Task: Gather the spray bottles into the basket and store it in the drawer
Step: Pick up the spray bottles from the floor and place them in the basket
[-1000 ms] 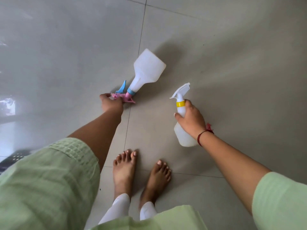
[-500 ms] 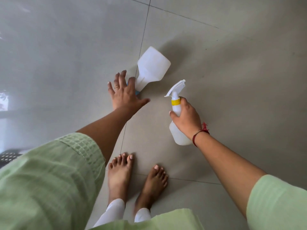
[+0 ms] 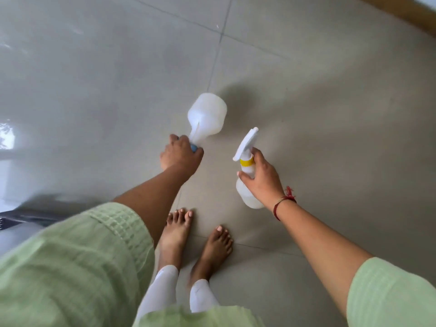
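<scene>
Grey glossy floor tiles [image 3: 330, 114] fill pretty much the whole view, with grout lines crossing near 12 o'clock and a strip of wooden trim [image 3: 415, 17] at 1 o'clock. Person is standing barefoot, bent over, light green sleeves on both arms. The left hand [image 3: 181, 156] sits just left of centre, fingers wrapped around the neck of the wide white bottle [image 3: 207, 116], right by its blue collar (the trigger head is buried under the hand so I can't see it), and the bottle body points away toward 12 o'clock. Can't really tell if its base is touching the tile or just off it. The right hand [image 3: 259, 178], around 3 o'clock from centre, is closed around the slim bottle with the yellow band [image 3: 247, 161], nozzle pointing up and away, clearly held off the floor. There's something dark and slotted at the 9 o'clock edge [image 3: 9, 220] that might be the basket, but it's too blurry to call, and no drawer is visible. So I'd say this is the pick-up step for bottle two. To do it well: lift by the neck with a firm wrap so the fat body doesn't swing, keep fingers off both triggers, and straighten up before turning toward the basket.
</scene>
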{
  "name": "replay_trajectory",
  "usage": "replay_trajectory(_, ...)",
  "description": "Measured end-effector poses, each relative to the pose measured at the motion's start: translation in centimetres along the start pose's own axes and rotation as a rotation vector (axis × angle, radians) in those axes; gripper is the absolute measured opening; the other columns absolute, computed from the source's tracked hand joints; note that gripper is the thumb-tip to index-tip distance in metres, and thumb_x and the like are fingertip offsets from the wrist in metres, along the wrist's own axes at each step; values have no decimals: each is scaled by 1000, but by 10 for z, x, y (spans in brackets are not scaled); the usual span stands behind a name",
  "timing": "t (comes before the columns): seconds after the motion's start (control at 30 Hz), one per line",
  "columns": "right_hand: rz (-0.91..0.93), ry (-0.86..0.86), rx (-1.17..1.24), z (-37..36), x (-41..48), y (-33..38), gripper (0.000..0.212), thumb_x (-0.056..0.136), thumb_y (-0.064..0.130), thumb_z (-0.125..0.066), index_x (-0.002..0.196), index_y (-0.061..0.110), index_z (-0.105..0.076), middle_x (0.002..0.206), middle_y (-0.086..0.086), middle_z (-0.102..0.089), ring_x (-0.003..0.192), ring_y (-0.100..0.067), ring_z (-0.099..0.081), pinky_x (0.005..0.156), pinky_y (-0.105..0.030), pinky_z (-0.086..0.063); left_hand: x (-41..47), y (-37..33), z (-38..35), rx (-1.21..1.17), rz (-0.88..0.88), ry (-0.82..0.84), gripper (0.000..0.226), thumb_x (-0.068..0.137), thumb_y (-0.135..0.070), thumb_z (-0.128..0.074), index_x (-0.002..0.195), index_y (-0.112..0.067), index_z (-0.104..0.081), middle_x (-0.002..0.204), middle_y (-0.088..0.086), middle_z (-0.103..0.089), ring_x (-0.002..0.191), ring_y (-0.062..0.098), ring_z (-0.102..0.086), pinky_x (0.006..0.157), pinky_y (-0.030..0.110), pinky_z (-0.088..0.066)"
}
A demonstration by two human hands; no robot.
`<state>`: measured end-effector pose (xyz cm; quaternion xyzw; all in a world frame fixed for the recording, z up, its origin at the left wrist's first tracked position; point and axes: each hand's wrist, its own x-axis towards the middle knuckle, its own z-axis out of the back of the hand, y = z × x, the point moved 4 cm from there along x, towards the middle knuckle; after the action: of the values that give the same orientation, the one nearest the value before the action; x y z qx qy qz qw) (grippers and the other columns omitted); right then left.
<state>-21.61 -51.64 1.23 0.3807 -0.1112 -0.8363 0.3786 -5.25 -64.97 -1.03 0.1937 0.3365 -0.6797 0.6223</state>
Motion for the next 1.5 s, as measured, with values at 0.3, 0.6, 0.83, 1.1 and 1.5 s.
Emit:
replay_trajectory(0.3, 16, 62, 100, 46, -30, 121, 48, 71, 21, -80, 110, 14, -54, 105, -4, -68, 98, -28, -61, 77, -30, -45, -88, 59, 90, -305, 191, 69, 52, 78, -33, -64, 121, -13, -44, 119, 10, -46, 88, 28, -52, 73, 34, -41)
replay_trajectory(0.6, 80, 155, 231, 32, -71, 218, 42, 78, 26, -78, 109, 4, -60, 110, -15, -65, 103, -29, -61, 92, -38, -50, -161, 137, 157, -505, 362, -100, 44, 80, -33, -61, 115, -11, -48, 113, 9, -45, 80, 26, -49, 71, 33, -39)
replay_trajectory(0.83, 110, 186, 230, -6, -100, 262, 39, 81, 32, -75, 109, 9, -61, 117, -12, -61, 104, -24, -61, 79, -25, -45, -186, 199, 180, -595, 429, -263, 41, 82, -34, -60, 111, -10, -43, 113, 11, -46, 76, 30, -50, 67, 34, -39)
replay_trajectory(1.1, 233, 49, 205, -68, -148, 319, 43, 77, 23, -77, 112, 20, -52, 87, 26, -56, 84, -12, -57, 65, 1, -39, -221, 281, 163, -552, 443, -248, 48, 78, -39, -63, 114, -11, -46, 117, 9, -41, 76, 29, -49, 65, 34, -38)
replay_trajectory(1.5, 558, 99, 119, -142, -244, 492, 16, 77, 38, -55, 90, 30, -59, 67, 10, -61, 64, -12, -64, 62, -30, -54, -283, 474, 257, -554, 337, -455, 46, 82, -49, -64, 112, -16, -53, 116, 7, -50, 90, 33, -62, 68, 35, -44)
